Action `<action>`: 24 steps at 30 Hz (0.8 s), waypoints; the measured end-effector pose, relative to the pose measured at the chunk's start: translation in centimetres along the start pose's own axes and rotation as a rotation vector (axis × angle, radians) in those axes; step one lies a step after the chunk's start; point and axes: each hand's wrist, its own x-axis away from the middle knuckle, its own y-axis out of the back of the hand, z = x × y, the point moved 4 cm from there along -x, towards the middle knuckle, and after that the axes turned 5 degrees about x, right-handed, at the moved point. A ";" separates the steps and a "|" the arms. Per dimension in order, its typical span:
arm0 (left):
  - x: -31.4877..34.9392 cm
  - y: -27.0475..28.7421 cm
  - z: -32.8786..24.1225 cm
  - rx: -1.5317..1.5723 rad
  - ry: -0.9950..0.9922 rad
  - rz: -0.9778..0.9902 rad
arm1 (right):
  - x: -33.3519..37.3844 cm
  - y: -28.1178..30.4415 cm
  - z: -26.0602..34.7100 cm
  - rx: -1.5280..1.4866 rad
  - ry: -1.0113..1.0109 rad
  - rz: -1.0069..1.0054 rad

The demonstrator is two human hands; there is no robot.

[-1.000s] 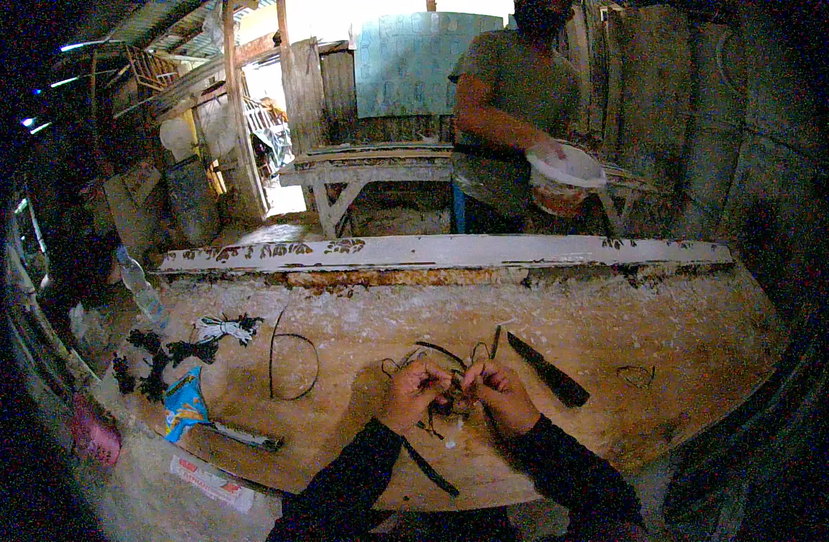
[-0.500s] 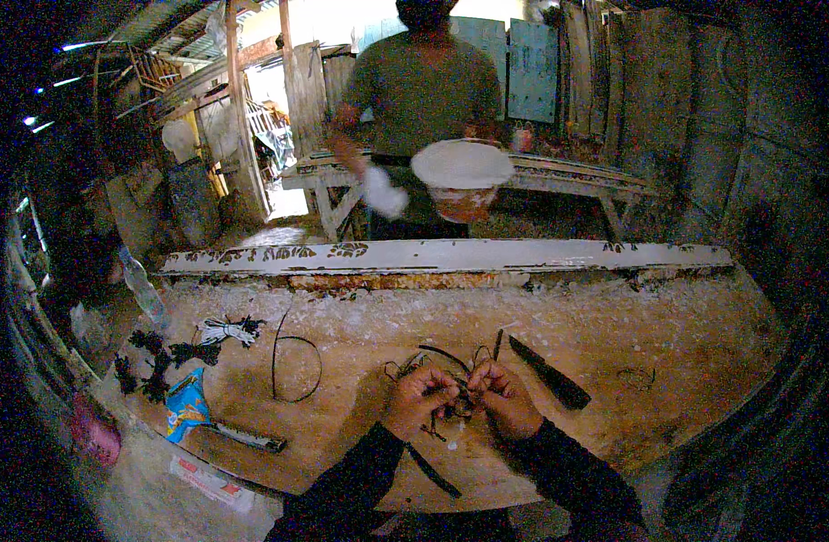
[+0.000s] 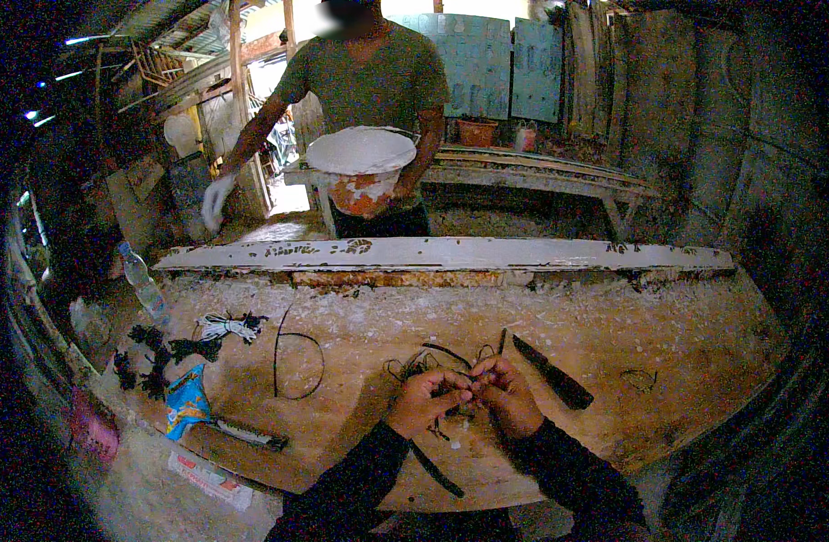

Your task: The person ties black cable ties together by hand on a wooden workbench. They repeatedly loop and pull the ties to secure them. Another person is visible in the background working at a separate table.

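Observation:
My left hand and my right hand meet above the wooden table, thumbs and fingertips pinched together. Between them is a thin dark cord, mostly hidden by the fingers. Loops of similar thin cord stick out behind my left hand, part of a small tangle under both hands. A flat black strip lies just below my left wrist. To the right of my right hand rests a dark knife-shaped piece, narrow at its far end and wide at the near end.
At left lie black cord bundles, a white-and-black bundle, a blue packet and a clear bottle. A white-painted board spans the table's far edge. Beyond it, a person holds a bucket.
My fingertips have drawn closer together over the cord; my left hand has shifted slightly right. Across the table, the person has moved left with the bucket and stretched a white-covered hand outward.

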 end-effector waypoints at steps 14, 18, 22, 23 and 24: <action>0.0 0.4 0.6 -0.148 0.031 -0.075 | -0.3 0.2 0.1 0.074 0.118 0.041; 0.0 0.7 0.9 -0.149 0.014 -0.085 | -0.2 0.1 0.2 0.276 0.138 -0.014; -0.1 0.8 0.7 -0.209 -0.104 -0.103 | -0.1 0.0 0.9 0.669 0.257 0.011; -0.1 0.8 0.8 -0.222 -0.065 -0.095 | 0.0 -0.1 1.2 0.799 0.344 0.007; -0.1 0.8 0.9 -0.235 -0.026 -0.088 | 0.2 -0.3 1.5 0.929 0.432 0.002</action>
